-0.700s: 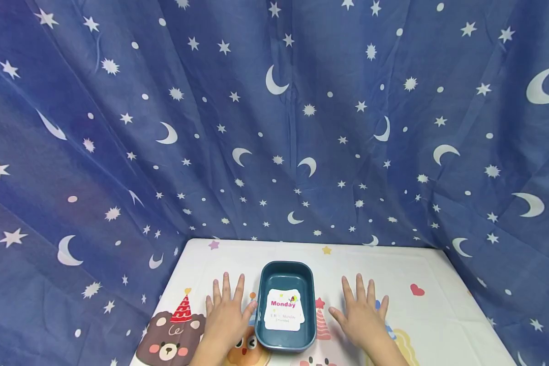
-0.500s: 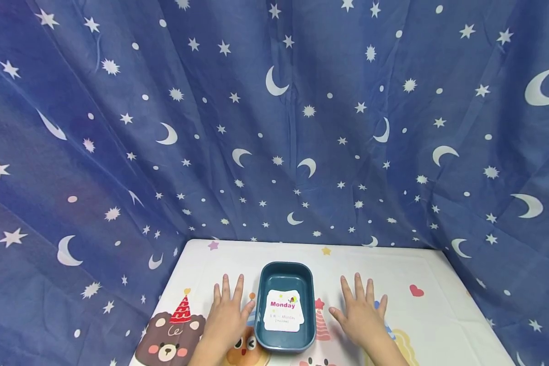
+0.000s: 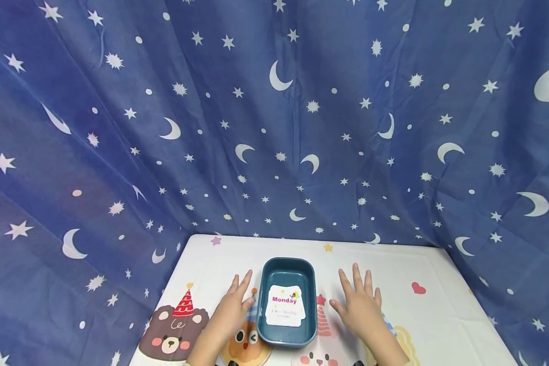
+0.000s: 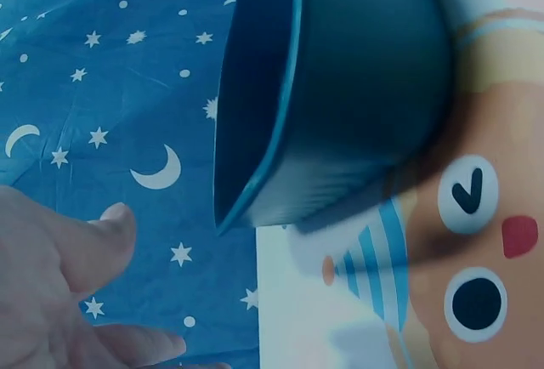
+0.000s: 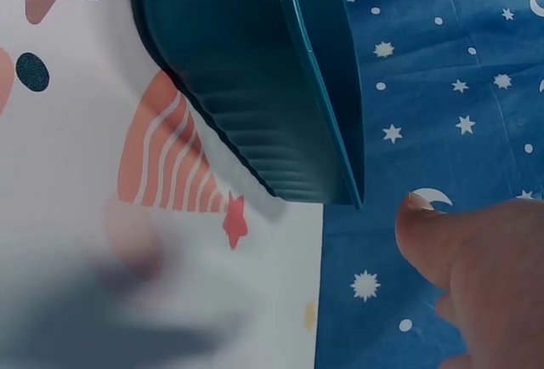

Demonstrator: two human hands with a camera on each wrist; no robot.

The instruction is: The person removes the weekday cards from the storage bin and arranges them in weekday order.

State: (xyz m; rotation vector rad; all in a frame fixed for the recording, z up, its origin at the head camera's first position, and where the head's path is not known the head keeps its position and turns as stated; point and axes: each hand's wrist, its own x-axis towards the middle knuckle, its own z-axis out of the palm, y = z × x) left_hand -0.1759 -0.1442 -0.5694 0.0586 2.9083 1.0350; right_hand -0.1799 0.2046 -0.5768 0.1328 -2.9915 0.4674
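Observation:
A dark teal rectangular box (image 3: 287,278) with rounded corners stands open on the table in the head view. White cards lie inside it, the top card (image 3: 284,306) printed "Monday" in pink above smaller text. Just left of the box, my left hand (image 3: 231,311) hovers with fingers extended and thumb towards its wall. On the other side my right hand (image 3: 360,309) is held with fingers spread, a wider gap from the box. Both hands hold nothing. The box's ribbed outer wall (image 5: 229,80) shows in the right wrist view, with the right thumb (image 5: 425,237) apart from its rim.
A white tablecloth (image 3: 444,295) printed with a bear, stars and a heart covers the table. Behind and at the sides hangs a blue curtain (image 3: 256,127) with white moons and stars.
My left hand has turned inward, its fingers now angled to the right beside the box. The right hand's fingers have shifted slightly. The box and cards stay put; the head view has moved a little.

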